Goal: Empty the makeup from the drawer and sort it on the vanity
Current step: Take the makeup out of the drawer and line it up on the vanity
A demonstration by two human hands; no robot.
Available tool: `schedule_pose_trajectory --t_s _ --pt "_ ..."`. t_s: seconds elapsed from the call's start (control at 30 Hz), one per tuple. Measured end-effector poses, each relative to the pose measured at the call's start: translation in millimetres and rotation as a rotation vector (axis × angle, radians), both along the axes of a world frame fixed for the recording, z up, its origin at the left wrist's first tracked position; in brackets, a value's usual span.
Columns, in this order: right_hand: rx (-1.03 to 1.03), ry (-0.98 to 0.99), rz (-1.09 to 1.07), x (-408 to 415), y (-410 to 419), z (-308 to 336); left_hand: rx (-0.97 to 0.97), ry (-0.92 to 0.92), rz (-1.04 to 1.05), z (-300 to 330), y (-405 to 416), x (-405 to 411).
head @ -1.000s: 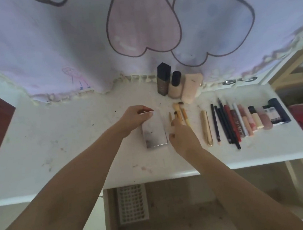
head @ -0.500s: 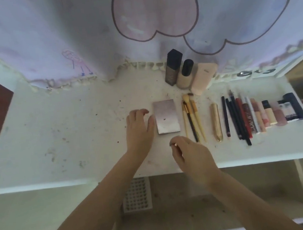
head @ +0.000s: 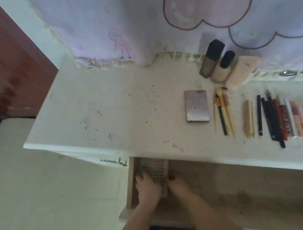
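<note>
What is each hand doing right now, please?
Left hand: grips the left side of the perforated tray in the drawer.
Right hand: grips the tray's right side.

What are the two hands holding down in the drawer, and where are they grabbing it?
Both hold the checkered palette by its near end: left hand on its left edge, right hand on its right edge.
</note>
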State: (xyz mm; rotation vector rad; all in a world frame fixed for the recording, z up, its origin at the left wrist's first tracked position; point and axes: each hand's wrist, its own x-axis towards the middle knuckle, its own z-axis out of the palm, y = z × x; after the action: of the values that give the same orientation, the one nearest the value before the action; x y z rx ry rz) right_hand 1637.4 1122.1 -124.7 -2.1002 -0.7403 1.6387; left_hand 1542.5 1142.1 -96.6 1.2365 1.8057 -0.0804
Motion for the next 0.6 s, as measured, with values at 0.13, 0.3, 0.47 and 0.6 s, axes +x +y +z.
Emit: schedule_pose_trajectory --t_s 0.13,0.3,0.47,0.6 --pt "-0.021 -0.03 -0.019 0 -6 10 -0.019 -0.058 -0.029 3 -2 -19" --pt "-0.028 0.034 0.023 28 -27 62 -0.1 -0.174 -0.104 43 -9 -36" --pt "-0.072 0.196 0.175 63 -43 140 -0.246 -0.351 -0.168 113 -17 -55" --pt "0.083 0.02 0.316 77 -4 184 -0.05 -0.511 -0.091 165 22 -49"
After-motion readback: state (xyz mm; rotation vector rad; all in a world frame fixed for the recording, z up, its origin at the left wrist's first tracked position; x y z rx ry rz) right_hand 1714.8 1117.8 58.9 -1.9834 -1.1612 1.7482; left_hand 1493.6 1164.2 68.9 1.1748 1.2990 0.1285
